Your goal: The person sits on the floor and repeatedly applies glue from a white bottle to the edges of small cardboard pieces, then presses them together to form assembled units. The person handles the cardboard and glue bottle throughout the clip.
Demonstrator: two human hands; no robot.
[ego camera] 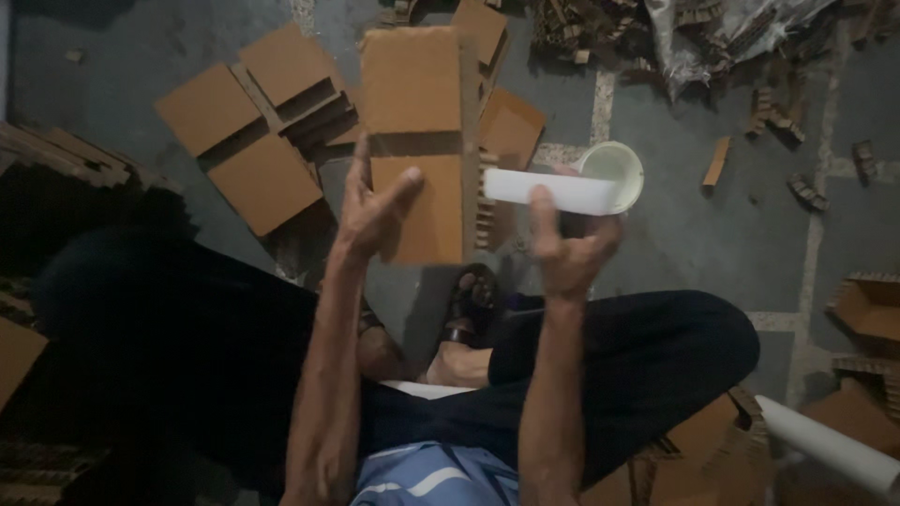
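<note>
Your left hand (pixel 375 208) is pressing its spread fingers and thumb against the face of an upright cardboard piece (pixel 417 141), steadying it in the air above your crossed legs. Your right hand (pixel 572 248) is gripping a white flat bar (pixel 551 190), thumb and fingers wrapped round its near end, and laying its length against the right edge of the cardboard, where a corrugated strip (pixel 472 141) is running down the side. It looks as though you are working that edge, perhaps spreading or pressing glue along the strip; a steady left hand and an even stroke would suit the next move. Just behind the bar a small white cup (pixel 614 169) is sitting on the grey floor (pixel 675 234), near your sandalled foot (pixel 472 305). Farther out, flat cardboard pieces (pixel 248 122) are lying toward the upper left of the floor, corrugated scraps (pixel 778 117) are littering the upper right, and a white tube (pixel 830 445) is slanting in at the lower right corner.
</note>
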